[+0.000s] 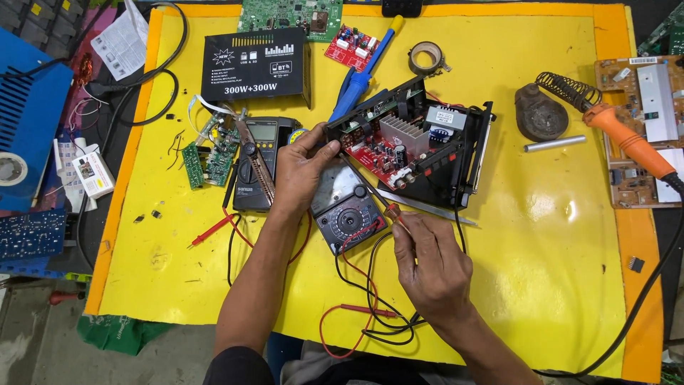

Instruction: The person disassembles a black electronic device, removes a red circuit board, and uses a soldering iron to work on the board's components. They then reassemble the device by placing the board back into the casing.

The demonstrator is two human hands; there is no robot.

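Two hands busy | left hand (299, 171) clamped on open amplifier chassis (417, 142) corner: rigid, board fragile, best held by frame | right hand (431, 264) pinching slim probe (372, 191): light, stiff

Right hand (431, 267) hides the red probe's (392, 211) grip (tip too small)

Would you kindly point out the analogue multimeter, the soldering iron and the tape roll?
Analogue multimeter (347, 214): head view, its black lower face.
Soldering iron (627, 139): head view, its orange handle.
Tape roll (426, 58): head view, its outer band.
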